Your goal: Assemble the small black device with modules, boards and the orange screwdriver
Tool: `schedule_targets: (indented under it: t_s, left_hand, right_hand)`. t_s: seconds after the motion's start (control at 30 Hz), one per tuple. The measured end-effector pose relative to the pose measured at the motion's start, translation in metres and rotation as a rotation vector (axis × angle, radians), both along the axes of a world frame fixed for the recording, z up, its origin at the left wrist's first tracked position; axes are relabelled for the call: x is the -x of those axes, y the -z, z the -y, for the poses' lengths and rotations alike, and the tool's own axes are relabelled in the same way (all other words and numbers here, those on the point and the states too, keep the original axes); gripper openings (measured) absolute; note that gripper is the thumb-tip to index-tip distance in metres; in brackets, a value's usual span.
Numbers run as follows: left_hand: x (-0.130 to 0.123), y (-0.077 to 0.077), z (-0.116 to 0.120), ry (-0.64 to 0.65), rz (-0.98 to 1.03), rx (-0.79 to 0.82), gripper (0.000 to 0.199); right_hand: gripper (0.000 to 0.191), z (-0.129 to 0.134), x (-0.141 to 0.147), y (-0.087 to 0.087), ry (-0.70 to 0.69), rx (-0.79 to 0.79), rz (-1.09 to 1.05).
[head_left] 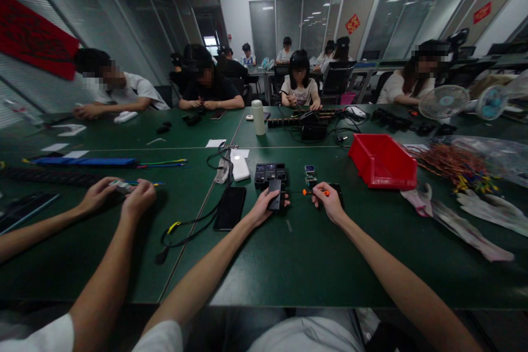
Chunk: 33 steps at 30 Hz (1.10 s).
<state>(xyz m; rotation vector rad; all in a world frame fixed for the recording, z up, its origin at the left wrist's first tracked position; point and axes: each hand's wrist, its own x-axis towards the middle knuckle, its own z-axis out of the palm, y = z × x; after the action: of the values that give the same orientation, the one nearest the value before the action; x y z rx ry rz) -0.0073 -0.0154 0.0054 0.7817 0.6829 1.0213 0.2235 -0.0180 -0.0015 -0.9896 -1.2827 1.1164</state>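
My left hand (260, 208) is closed around a small black rectangular case (275, 196), held tilted above the table. In my right hand (329, 202) is a thin orange-and-black screwdriver (306, 192), its shaft pointing left towards the case. Whether its tip touches the case is too small to tell. Just beyond my left hand sits a black tray with compartments (270, 174). A small circuit board assembly (309, 175) lies beyond my right hand. Partly hidden behind that hand is a flat dark object (339, 193).
Left of my arm lie a black phone (230, 208), a looped black cable (198, 225) and a white device (240, 165). To the right are a red bin (381, 162), gloves (466, 223) and bundled wires (457, 162). A co-worker's hands (138, 198) hold a small part at left.
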Motion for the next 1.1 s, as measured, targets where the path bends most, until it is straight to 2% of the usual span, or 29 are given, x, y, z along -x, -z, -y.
schedule_targets:
  t_s: [0.2, 0.73, 1.1]
  left_hand:
    - [0.001, -0.001, 0.000, 0.013, 0.032, 0.048, 0.035]
    - [0.001, 0.001, -0.001, -0.009, 0.013, 0.031, 0.037]
    - [-0.007, 0.010, 0.001, -0.105, -0.123, -0.131, 0.045]
  right_hand:
    - [0.025, 0.001, 0.001, -0.002, -0.006, -0.008, 0.002]
    - [0.022, 0.001, 0.000, 0.000, -0.034, -0.009, 0.003]
    - [0.024, -0.003, -0.002, 0.005, 0.010, 0.010, -0.022]
